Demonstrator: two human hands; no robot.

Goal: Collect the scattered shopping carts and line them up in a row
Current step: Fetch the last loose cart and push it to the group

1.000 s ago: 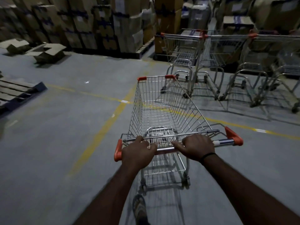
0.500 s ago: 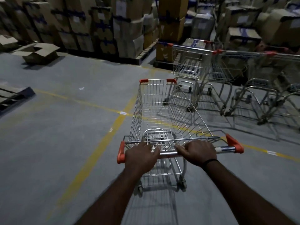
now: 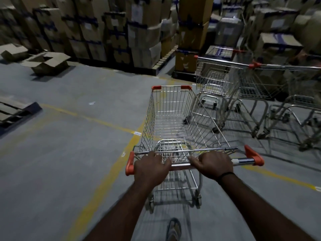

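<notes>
An empty wire shopping cart [image 3: 175, 119] with orange corner caps stands right in front of me on the grey floor. My left hand [image 3: 150, 168] grips the left part of its handle bar [image 3: 243, 161], and my right hand [image 3: 214, 162] grips the bar just right of the middle. Ahead and to the right, a row of parked carts [image 3: 251, 84] stands side by side, their handles toward me. The front right corner of my cart is close to the nearest parked cart [image 3: 212, 79].
Stacked cardboard boxes [image 3: 121, 32] on pallets wall off the far side. Open flattened boxes [image 3: 46, 62] lie on the floor at far left, and a wooden pallet [image 3: 15, 112] sits at the left edge. Yellow floor lines [image 3: 97, 186] cross under the cart. My sandalled foot [image 3: 172, 229] shows below.
With both hands still on the handle, the cart has rolled forward, closer to the row of parked carts and the boxes.
</notes>
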